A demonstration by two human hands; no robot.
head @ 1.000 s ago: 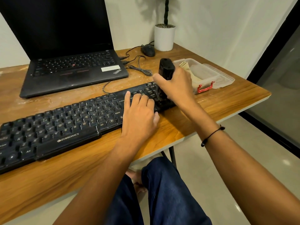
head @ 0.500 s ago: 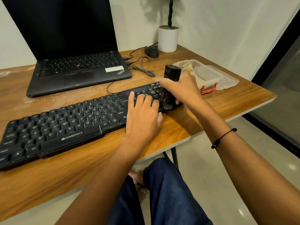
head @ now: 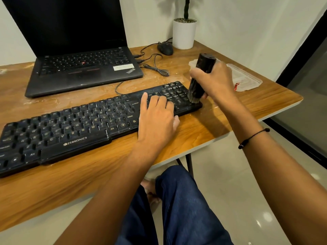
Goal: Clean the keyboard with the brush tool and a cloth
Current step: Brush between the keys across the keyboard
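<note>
A black Zebronics keyboard (head: 74,128) lies slanted across the wooden desk (head: 194,138). My right hand (head: 215,80) grips a black cylindrical brush tool (head: 203,73), held nearly upright. Its bristles touch the number pad at the keyboard's right end. My left hand (head: 156,119) lies flat on the keys just left of the number pad, fingers straight. I cannot make out a cloth; my right hand and the brush cover much of the clear plastic box (head: 246,78) behind them.
A black laptop (head: 83,71) stands open at the back left. A mouse (head: 165,48) with a coiled cable and a white plant pot (head: 184,33) sit at the back. The desk's edge runs close on the right, above a tiled floor.
The brush has shifted slightly along the number pad at the keyboard's right end. My left hand has stayed flat on the keys. The camera view has moved a little.
</note>
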